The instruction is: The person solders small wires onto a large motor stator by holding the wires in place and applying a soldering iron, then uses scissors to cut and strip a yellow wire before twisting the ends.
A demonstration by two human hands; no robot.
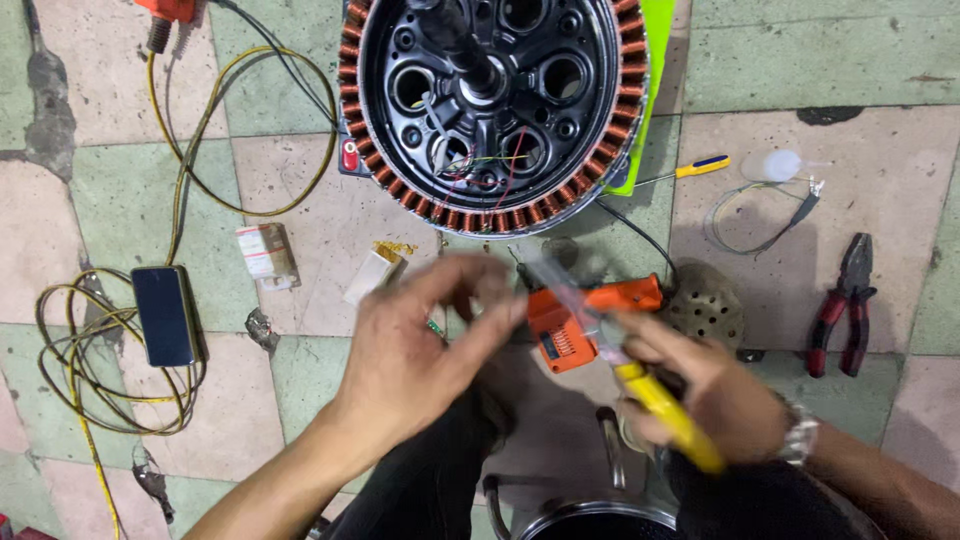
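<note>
The left hand [415,355] reaches forward over the tiled floor [850,60], fingers half curled and pinched lightly toward the tip of a tool; it is blurred, and whether it grips anything small cannot be told. The right hand [700,390] is clenched round a yellow-handled screwdriver [640,385] — the handle slants down toward the person, the clear shaft points up and left to the left fingertips. A metal watch [800,435] sits on the right wrist.

Just beneath the two hands lies an orange device [570,320] on the floor, partly hidden by the shaft. Beyond it stands a big motor stator [495,105], black hub ringed with copper windings, thin coloured wires trailing inside it.

Left of the hands lie a white packet [375,275], a small box [266,255] and a dark phone [165,315] resting on a coil of yellow cable [90,370]. To the right — a perforated metal disc [705,305], red-handled pliers [845,305], a small yellow-handled screwdriver [695,168] and a thin lead with a clip [765,215]. A metal pot's rim [600,520] shows at the bottom edge.
</note>
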